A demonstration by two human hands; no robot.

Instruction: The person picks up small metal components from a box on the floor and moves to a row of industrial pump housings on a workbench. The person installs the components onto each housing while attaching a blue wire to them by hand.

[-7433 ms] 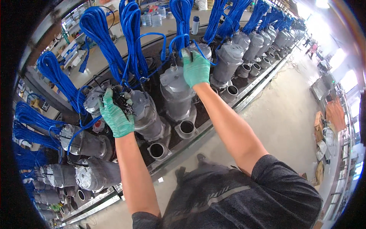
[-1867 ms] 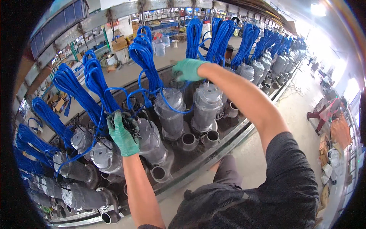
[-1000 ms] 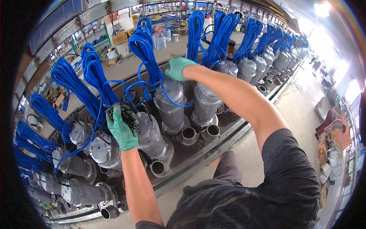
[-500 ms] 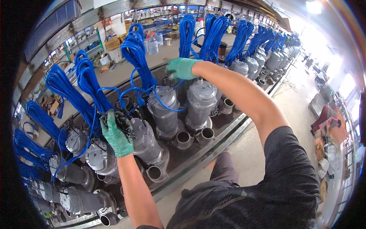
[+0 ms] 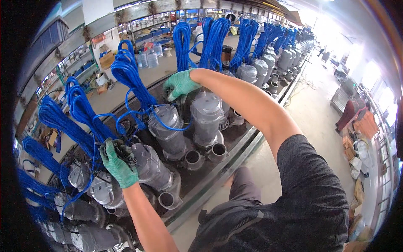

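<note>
A long row of grey metal pumps stands on a conveyor bench (image 5: 235, 149), each with a coil of blue cable hung above it. My left hand (image 5: 117, 161), in a green glove, grips a bunch of black parts on top of a tilted grey pump (image 5: 149, 168). My right hand (image 5: 179, 86), also in a green glove, reaches over an upright grey pump (image 5: 168, 130) and closes on the blue cable (image 5: 138, 90) above it. A loop of that cable curves across the pump's front.
Another upright pump (image 5: 206, 117) stands just right of the one under my right hand. More pumps lie toward the lower left (image 5: 90, 237). Shelves and water bottles (image 5: 149, 59) stand behind the bench. A concrete aisle (image 5: 310, 113) runs along the right.
My head view has shifted slightly. My right hand stays on the blue cable above the upright pump, and my left hand keeps its grip on the black parts.
</note>
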